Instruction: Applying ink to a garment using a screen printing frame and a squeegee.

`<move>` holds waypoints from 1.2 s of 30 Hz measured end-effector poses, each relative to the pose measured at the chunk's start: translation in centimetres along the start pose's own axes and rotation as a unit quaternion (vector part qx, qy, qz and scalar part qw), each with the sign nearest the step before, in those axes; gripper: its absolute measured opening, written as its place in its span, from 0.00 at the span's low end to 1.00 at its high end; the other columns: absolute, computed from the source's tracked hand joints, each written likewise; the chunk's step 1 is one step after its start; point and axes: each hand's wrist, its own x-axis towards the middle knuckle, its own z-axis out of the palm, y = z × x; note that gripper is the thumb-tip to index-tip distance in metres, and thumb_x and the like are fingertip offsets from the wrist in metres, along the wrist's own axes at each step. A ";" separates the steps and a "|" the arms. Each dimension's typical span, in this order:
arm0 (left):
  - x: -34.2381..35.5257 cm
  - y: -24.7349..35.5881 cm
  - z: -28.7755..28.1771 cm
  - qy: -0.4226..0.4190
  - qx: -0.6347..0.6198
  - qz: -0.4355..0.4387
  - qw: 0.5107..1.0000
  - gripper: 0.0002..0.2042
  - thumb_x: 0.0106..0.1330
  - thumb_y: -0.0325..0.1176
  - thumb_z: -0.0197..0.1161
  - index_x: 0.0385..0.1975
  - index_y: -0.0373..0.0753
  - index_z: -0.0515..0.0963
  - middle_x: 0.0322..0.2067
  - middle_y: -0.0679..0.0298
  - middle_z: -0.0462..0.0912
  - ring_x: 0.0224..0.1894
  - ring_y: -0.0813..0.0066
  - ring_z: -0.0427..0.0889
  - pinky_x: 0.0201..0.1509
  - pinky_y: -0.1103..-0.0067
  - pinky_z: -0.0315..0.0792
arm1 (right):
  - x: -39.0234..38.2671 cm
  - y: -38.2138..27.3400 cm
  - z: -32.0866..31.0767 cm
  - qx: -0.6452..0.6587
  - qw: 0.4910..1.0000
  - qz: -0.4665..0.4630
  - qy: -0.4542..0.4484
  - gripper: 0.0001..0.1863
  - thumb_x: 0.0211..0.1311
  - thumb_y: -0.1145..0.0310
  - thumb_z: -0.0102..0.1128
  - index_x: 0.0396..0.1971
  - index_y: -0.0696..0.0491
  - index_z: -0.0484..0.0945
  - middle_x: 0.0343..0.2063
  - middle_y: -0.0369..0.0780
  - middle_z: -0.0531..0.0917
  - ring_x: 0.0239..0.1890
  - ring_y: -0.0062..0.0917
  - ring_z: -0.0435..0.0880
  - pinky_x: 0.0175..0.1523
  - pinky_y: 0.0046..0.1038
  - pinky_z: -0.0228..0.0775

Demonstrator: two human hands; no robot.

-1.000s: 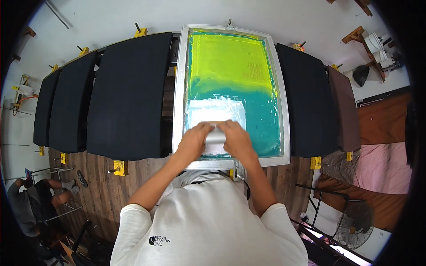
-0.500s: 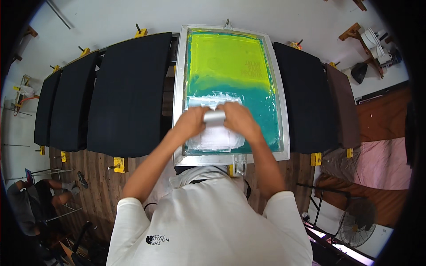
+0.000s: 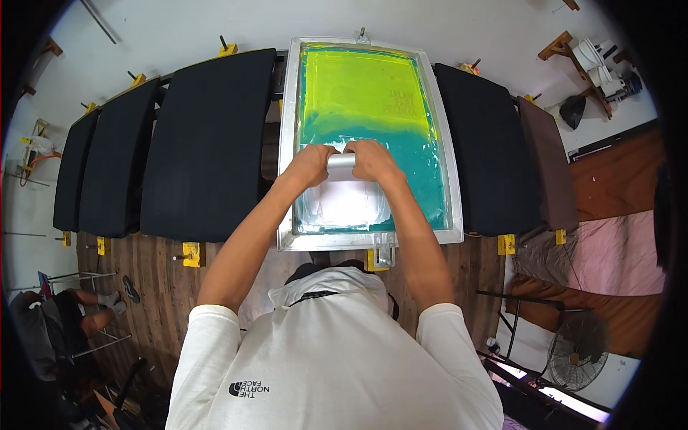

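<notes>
My left hand [image 3: 311, 163] and my right hand [image 3: 371, 160] are both closed around a silver squeegee [image 3: 341, 162], one at each end, with fingers curled over it. The squeegee stands on a framed printing screen [image 3: 437, 192], whose mesh is teal with a yellow-green area [image 3: 358, 79] toward the far end that bears faint lettering. A smeared patch of white ink [image 3: 342, 208] lies on the near part of the mesh, below my hands. The screen's metal frame has a clamp [image 3: 383, 251] at the near edge. What lies under the screen is hidden.
Black padded platens [image 3: 208, 143], [image 3: 474, 150] line both sides, with a brown one [image 3: 545, 165] at right and yellow blocks [image 3: 191, 254] along their edges. A seated person [image 3: 50, 330] is at lower left. A fan [image 3: 573, 347] and hanging fabric [image 3: 613, 251] are at right.
Both my hands have moved the squeegee forward, away from my body, over about the last second. More of the white ink patch now shows behind it, and my arms are more stretched out.
</notes>
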 end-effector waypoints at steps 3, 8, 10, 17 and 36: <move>-2.2 0.4 1.5 0.048 -0.029 0.021 0.998 0.23 0.48 0.14 0.60 0.47 0.37 0.82 0.39 0.46 0.84 0.43 0.48 0.84 0.51 0.65 0.77 | -2.3 -0.2 1.4 0.003 0.999 -0.019 0.032 0.20 0.42 0.80 0.62 0.40 0.53 0.83 0.38 0.48 0.84 0.43 0.45 0.83 0.49 0.41 0.76; -7.4 2.1 4.5 0.094 -0.050 0.038 0.994 0.21 0.49 0.16 0.60 0.47 0.34 0.81 0.41 0.47 0.83 0.42 0.48 0.83 0.49 0.64 0.77 | -8.3 -1.4 3.5 0.007 0.997 -0.034 0.072 0.19 0.45 0.80 0.63 0.41 0.53 0.81 0.40 0.48 0.81 0.46 0.45 0.80 0.50 0.42 0.74; -9.9 3.0 5.4 0.090 -0.054 0.042 0.994 0.22 0.49 0.16 0.61 0.48 0.35 0.80 0.42 0.47 0.83 0.43 0.48 0.83 0.49 0.64 0.77 | -11.0 -2.1 4.0 0.026 0.995 -0.045 0.081 0.21 0.44 0.82 0.62 0.43 0.54 0.80 0.41 0.47 0.81 0.47 0.44 0.79 0.51 0.42 0.74; -10.3 4.2 3.4 -0.034 -0.080 -0.016 0.996 0.23 0.45 0.18 0.63 0.46 0.36 0.82 0.38 0.46 0.84 0.42 0.48 0.84 0.51 0.64 0.77 | -11.9 -3.4 1.4 0.035 0.999 0.006 -0.036 0.23 0.42 0.82 0.60 0.43 0.54 0.82 0.39 0.48 0.83 0.45 0.45 0.82 0.54 0.41 0.74; -2.2 0.6 1.8 0.043 -0.004 0.015 0.999 0.24 0.46 0.14 0.59 0.46 0.37 0.83 0.35 0.45 0.85 0.39 0.49 0.85 0.48 0.67 0.78 | -2.2 -0.2 1.3 0.017 1.000 0.011 0.013 0.20 0.39 0.77 0.64 0.40 0.52 0.85 0.36 0.48 0.86 0.41 0.44 0.85 0.49 0.39 0.78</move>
